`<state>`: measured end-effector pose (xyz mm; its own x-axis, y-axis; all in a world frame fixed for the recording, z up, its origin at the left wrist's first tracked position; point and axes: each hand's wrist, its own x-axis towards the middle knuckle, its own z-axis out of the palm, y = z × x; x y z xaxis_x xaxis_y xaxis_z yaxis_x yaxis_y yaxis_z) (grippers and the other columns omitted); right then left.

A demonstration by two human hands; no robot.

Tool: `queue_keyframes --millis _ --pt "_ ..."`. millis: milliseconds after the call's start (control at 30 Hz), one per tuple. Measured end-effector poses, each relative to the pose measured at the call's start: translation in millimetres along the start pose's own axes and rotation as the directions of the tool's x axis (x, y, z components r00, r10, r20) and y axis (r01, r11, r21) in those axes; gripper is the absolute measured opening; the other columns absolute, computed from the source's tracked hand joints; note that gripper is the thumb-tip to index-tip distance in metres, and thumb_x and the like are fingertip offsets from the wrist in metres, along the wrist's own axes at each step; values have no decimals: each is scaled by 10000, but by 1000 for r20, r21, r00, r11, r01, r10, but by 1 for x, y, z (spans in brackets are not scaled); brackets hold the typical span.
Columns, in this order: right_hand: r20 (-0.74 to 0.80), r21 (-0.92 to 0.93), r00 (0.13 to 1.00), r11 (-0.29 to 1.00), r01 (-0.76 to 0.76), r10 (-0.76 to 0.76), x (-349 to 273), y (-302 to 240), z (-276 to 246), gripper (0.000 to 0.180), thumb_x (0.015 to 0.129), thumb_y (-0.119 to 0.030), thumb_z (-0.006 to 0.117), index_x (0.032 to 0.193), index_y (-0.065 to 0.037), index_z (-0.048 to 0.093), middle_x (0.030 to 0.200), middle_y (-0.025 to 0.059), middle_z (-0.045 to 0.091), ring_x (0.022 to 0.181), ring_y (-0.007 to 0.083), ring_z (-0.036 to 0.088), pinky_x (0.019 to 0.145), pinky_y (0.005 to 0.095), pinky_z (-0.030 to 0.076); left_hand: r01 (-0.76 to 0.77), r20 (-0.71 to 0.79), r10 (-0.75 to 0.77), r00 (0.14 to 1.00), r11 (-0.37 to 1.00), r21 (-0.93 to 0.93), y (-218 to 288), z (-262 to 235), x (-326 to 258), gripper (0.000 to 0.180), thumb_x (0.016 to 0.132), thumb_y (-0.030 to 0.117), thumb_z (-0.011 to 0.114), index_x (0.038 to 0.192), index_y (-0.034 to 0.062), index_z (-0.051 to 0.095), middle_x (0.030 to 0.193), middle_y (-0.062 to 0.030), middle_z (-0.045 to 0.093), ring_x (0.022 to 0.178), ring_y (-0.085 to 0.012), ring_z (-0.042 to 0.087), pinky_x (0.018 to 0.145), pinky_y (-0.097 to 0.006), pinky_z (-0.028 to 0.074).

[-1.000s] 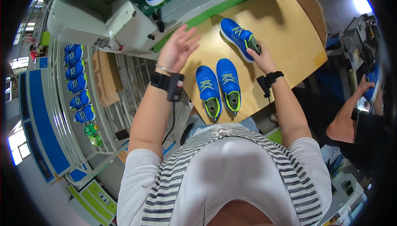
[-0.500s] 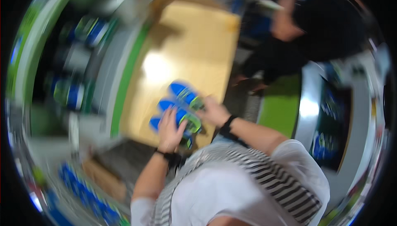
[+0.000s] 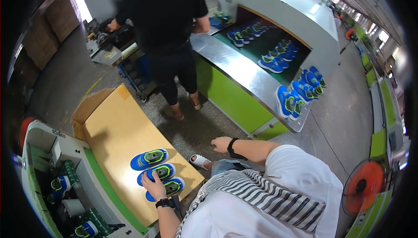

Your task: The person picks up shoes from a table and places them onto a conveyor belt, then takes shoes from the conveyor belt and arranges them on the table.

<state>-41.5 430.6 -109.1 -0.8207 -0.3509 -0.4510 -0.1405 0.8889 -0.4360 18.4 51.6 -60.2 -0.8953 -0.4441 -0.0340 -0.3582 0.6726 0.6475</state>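
Head view, done: three shoes [image 3: 147,161] side by side on the desk [image 3: 126,120]
Left, apparently: two shoes [image 3: 60,188] inside the machine [image 3: 104,203]
Shoe look: blue, lime collars, dark inserts [image 3: 154,156]
Left hand [image 3: 155,188]: fingers touching middle shoe; grip can't tell
Right hand [image 3: 221,144]: fingers loosely curled, nothing held

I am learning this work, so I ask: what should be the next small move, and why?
Probably bring the right hand to the three shoes on the table: it looks empty and away from them, while the left hand rests on the middle shoe.
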Motion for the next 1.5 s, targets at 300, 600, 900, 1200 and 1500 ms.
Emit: queue_keyframes --millis 300,600,900,1200,1500 --pt "68 74 937 935 -346 342 -106 114 98 381 802 -331 643 1039 -35 690 1002 214 690 972 379 651 839 470 507 -45 -46 45 998 999 6 -12 5 7 596 947 420 557 1289 -65 506 1348 -253 484 1280 -407 406 1098 -485 305" --pt "119 110 902 897 -427 415 -152 154 142 373 791 -350 637 969 -28 697 952 211 692 957 377 650 836 475 498 -18 -25 19 1000 1000 20 -17 4 7 604 948 432 549 1313 -46 495 1378 -248 467 1300 -397 396 1108 -477 294" --pt "130 162 891 878 -451 434 -141 125 118 420 831 -361 644 1116 -55 680 1079 180 690 1049 341 636 905 430 492 -27 -37 28 999 999 35 -21 9 10 607 939 440 557 1305 -43 519 1373 -238 489 1301 -394 410 1114 -465 293" --pt "112 208 901 877 -434 419 -139 116 127 435 861 -353 648 1173 -51 663 1168 166 669 1099 325 619 936 435 478 -30 -68 29 997 999 -24 -19 9 8 611 922 445 580 1270 -56 547 1341 -238 522 1278 -388 439 1102 -459 313" --pt "143 143 890 881 -451 432 -151 117 132 404 847 -353 651 1110 -49 687 1074 173 695 1037 337 642 885 444 494 -31 -81 30 996 999 -9 -22 11 10 643 909 471 588 1283 -50 538 1337 -236 528 1269 -382 449 1092 -456 327"
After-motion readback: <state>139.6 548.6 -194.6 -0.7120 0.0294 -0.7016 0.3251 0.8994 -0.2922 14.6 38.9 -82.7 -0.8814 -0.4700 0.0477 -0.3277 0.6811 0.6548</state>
